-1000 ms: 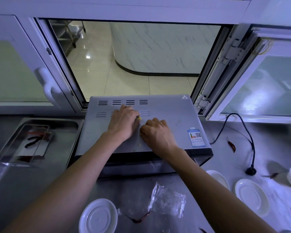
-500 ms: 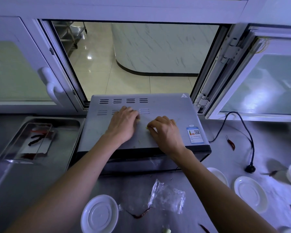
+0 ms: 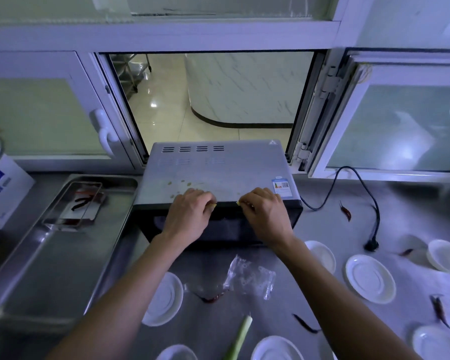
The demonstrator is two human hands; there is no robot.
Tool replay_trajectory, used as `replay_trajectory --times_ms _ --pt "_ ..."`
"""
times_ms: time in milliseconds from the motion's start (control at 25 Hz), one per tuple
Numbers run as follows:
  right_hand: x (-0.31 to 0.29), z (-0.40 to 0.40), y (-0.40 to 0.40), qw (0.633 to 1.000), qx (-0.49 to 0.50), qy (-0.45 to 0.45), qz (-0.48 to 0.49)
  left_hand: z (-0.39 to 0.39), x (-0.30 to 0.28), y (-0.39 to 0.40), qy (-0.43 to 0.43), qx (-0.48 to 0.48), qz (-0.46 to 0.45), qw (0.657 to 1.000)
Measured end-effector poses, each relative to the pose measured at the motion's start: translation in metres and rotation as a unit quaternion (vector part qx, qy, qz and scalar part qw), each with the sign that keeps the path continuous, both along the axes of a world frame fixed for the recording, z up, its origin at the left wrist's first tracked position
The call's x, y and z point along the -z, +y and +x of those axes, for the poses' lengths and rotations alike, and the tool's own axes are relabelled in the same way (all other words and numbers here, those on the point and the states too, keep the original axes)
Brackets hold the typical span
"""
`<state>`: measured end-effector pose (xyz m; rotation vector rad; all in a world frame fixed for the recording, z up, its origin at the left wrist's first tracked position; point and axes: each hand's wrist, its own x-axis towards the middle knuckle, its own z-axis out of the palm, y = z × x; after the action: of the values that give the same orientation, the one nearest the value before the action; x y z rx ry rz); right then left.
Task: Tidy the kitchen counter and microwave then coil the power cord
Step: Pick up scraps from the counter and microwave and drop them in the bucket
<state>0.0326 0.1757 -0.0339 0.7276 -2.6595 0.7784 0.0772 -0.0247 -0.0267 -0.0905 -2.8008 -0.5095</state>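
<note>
In the head view, both hands are now sitting at the front edge of the grey metal microwave (image 3: 218,172); half a second ago they were lying further back on its top. The left hand (image 3: 189,216) and the right hand (image 3: 266,216) are each curling their fingers around small yellowish scraps. More pale crumbs (image 3: 182,184) are staying on the top, so the sweeping seems unfinished. The black power cord (image 3: 359,188) is lying uncoiled on the steel table (image 3: 330,224), right of the microwave.

Both forearms are bare to the frame's edge, with no sleeves, and the left hand (image 3: 189,214) and right hand (image 3: 266,214) ungloved.
</note>
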Motion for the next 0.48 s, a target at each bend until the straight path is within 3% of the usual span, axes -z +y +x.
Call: replay_trajectory --times_ms 200,480 --pt "0.009 0.043 0.024 1.000 0.013 -0.012 0.005 0.044 0.010 0.038 -0.013 0.014 0.002 1.000" --pt "0.025 0.141 0.072 0.994 0.099 -0.036 0.027 0.100 0.031 0.075 -0.036 0.120 0.027 0.992"
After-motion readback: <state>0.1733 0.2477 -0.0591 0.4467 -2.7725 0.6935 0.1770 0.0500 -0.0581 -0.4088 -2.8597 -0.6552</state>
